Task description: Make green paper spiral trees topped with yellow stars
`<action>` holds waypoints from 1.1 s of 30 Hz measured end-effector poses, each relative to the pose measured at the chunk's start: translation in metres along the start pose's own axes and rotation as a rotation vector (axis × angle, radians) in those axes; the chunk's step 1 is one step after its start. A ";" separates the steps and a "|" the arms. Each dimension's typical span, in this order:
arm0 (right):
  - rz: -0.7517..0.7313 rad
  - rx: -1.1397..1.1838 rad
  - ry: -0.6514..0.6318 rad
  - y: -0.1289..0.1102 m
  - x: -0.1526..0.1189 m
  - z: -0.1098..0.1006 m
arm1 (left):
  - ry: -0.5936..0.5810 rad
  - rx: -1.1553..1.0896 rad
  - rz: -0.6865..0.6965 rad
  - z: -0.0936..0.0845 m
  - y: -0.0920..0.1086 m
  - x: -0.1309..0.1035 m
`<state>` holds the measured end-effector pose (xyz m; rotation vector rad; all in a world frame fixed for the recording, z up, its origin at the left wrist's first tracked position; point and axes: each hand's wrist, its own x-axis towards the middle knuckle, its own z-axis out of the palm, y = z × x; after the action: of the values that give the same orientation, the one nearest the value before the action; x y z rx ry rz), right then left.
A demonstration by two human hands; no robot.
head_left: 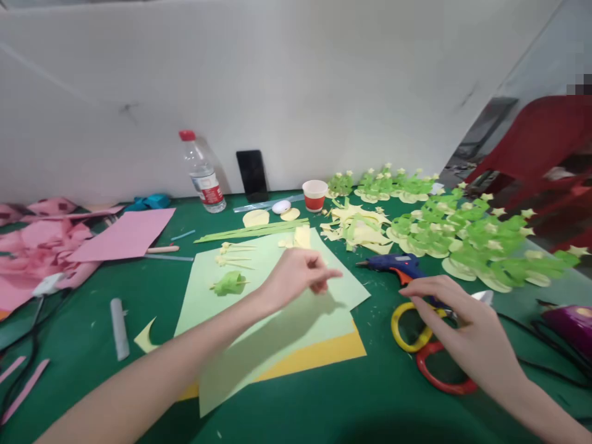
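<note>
My left hand [296, 277] hovers above light green paper sheets [272, 345], its fingers curled in and one finger pointing right. Whether anything is inside those fingers is hidden. Over the scissors with yellow and red handles [446, 385] is my right hand [472, 327], its fingers stretched out and thumb slightly apart, nothing visible between them. Just beyond it lies a blue glue gun [398, 264]. On the paper, left of my left hand, rest a green leafy paper piece on a stick [230, 283] and several thin sticks with pale yellow tips [235, 262].
Finished-looking green paper plants with yellow stars [462, 234] crowd the right side. Behind stand a water bottle [206, 182], a phone [252, 176] and a paper cup [315, 196]. Yellow scraps [358, 225] lie mid-table; pink paper [129, 234] and a glue stick [119, 330] are left.
</note>
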<state>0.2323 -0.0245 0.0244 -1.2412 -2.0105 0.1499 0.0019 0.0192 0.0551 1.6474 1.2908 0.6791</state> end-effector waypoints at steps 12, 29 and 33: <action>0.121 0.089 0.174 0.015 0.002 -0.013 | 0.061 0.426 0.072 0.035 0.022 0.164; 0.382 -0.325 -0.168 0.059 -0.012 0.013 | 0.087 0.554 0.224 0.042 0.014 0.176; 0.383 -0.325 -0.156 0.060 -0.012 0.015 | 0.125 0.577 0.202 0.039 0.011 0.171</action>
<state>0.2684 0.0007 -0.0203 -1.8683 -1.9579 0.1091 0.0909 0.1681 0.0296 2.2535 1.5163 0.5635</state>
